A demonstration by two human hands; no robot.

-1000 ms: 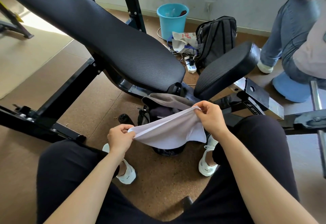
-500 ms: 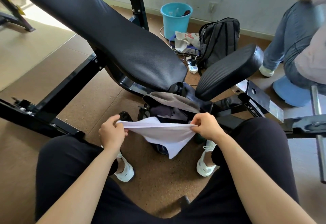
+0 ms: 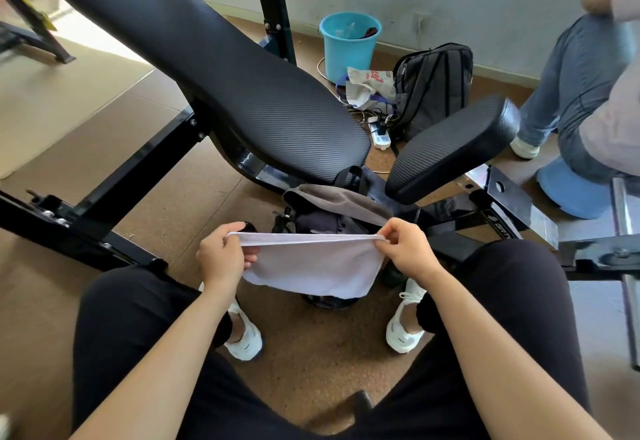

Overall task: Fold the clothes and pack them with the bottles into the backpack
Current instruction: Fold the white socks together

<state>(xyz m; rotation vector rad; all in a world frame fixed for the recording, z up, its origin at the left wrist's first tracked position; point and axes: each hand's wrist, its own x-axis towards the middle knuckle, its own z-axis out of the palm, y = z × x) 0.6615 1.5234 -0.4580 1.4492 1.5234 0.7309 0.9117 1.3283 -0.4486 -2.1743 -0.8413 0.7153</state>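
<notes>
A white cloth (image 3: 311,266) hangs stretched between my hands above the floor between my knees. My left hand (image 3: 221,256) pinches its left upper corner and my right hand (image 3: 408,249) pinches its right upper corner. Behind the cloth an open backpack (image 3: 332,207) with a grey-brown flap stands on the floor, dark clothes showing inside; its lower part is hidden by the cloth. A dark bottle cap (image 3: 250,225) peeks out just behind my left hand. A green bottle (image 3: 393,275) is partly visible below my right hand.
A black padded weight bench (image 3: 242,86) and its seat pad (image 3: 450,149) rise just behind the backpack, with steel frame bars left and right. A second black backpack (image 3: 433,86), a blue bucket (image 3: 348,45), a power strip and a seated person (image 3: 581,93) are at the back right.
The cloth's top edge has been pulled straight and level between both hands. My hands have moved apart slightly and up, and the cloth now hangs flatter.
</notes>
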